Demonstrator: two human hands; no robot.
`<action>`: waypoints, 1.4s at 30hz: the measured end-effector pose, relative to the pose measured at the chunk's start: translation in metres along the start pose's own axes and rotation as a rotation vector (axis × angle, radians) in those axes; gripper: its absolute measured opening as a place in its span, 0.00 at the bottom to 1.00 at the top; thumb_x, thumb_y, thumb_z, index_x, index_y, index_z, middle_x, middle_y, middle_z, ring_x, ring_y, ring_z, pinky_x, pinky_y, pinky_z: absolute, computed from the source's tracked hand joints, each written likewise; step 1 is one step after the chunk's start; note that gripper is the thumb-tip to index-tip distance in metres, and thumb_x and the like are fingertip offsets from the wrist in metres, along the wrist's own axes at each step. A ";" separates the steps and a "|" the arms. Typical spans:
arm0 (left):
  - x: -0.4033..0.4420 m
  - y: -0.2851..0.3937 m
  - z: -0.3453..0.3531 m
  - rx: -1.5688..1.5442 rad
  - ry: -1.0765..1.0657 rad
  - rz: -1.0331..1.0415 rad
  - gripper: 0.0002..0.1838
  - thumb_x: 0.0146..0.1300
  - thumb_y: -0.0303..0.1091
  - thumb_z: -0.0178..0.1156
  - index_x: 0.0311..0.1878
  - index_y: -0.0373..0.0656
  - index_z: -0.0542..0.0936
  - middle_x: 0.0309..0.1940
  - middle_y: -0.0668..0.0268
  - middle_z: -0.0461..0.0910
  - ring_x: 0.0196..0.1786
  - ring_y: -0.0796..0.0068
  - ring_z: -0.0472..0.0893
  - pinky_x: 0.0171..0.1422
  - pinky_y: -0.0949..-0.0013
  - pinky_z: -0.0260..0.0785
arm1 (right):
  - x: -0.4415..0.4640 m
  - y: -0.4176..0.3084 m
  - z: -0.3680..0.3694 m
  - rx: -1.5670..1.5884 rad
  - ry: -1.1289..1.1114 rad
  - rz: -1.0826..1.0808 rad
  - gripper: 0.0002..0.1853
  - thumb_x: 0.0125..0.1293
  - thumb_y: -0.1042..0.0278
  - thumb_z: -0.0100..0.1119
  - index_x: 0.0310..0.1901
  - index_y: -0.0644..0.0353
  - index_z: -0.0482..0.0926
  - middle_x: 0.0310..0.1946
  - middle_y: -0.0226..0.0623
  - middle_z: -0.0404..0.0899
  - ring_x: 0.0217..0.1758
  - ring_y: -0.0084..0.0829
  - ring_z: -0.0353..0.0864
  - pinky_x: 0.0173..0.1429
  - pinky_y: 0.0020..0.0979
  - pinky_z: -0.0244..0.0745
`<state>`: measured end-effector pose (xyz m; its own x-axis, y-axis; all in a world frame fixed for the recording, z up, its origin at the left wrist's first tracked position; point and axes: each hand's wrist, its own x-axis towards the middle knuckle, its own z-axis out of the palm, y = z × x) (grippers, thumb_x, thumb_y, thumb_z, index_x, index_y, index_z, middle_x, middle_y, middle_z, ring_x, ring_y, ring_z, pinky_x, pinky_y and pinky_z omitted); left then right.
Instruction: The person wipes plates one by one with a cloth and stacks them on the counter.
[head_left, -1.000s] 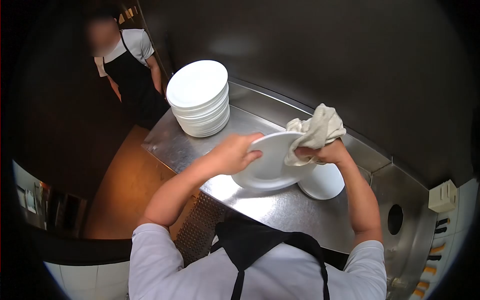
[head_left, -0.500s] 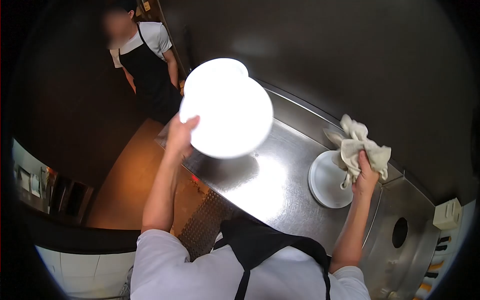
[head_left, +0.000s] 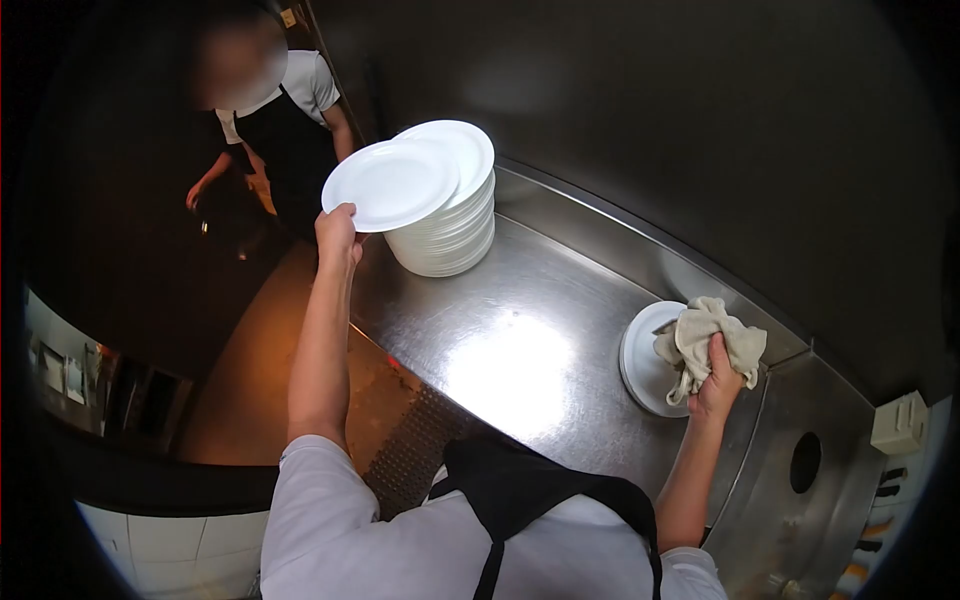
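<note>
My left hand (head_left: 338, 238) grips the near rim of a white plate (head_left: 388, 185), thumb on top. That plate overlaps the top of a tall stack of white plates (head_left: 445, 240) at the far left end of the steel counter; whether it touches the stack I cannot tell. In my right hand (head_left: 718, 385) is a bunched beige cloth (head_left: 722, 340), the fingers wrapped round it. The cloth partly covers a shorter pile of white plates (head_left: 645, 375) on the counter's right side.
The steel counter (head_left: 560, 270) runs along a dark wall with a raised back edge. To the right, a steel surface has a round dark hole (head_left: 805, 462). A person in a black apron (head_left: 285, 145) stands beyond the tall stack. Perforated dark matting (head_left: 415, 435) lies below the counter.
The plate in my left hand has tilted flatter and shifted left, uncovering the tall stack. My right hand and cloth have dropped slightly toward the shorter pile. The other person's arm has swung outward.
</note>
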<state>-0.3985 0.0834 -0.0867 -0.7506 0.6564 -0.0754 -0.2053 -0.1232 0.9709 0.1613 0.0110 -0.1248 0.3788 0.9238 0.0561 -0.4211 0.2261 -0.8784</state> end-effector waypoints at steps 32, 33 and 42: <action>-0.261 -0.183 0.152 0.562 -0.854 0.150 0.18 0.63 0.41 0.66 0.44 0.34 0.78 0.36 0.54 0.83 0.38 0.59 0.83 0.46 0.62 0.75 | -0.007 0.009 -0.024 -0.035 0.137 -0.069 0.19 0.69 0.69 0.62 0.59 0.68 0.76 0.55 0.41 0.81 0.54 0.32 0.83 0.59 0.33 0.80; -0.268 -0.196 0.163 0.637 -0.880 0.192 0.20 0.63 0.42 0.67 0.46 0.33 0.77 0.39 0.52 0.82 0.41 0.58 0.83 0.47 0.62 0.75 | -0.008 0.005 -0.024 -0.038 0.160 -0.091 0.19 0.70 0.70 0.62 0.59 0.68 0.76 0.55 0.41 0.80 0.54 0.32 0.83 0.59 0.33 0.80; -0.197 -0.207 0.188 0.971 -1.009 0.247 0.30 0.52 0.39 0.74 0.51 0.30 0.72 0.46 0.41 0.80 0.52 0.42 0.80 0.58 0.51 0.74 | -0.018 0.003 0.006 -0.018 0.262 -0.211 0.19 0.70 0.69 0.62 0.58 0.68 0.75 0.55 0.41 0.80 0.55 0.32 0.82 0.60 0.33 0.80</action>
<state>-0.0905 0.1197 -0.2298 0.1440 0.9852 -0.0925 0.6783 -0.0302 0.7342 0.1479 -0.0029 -0.1255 0.6560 0.7458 0.1164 -0.2965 0.3965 -0.8688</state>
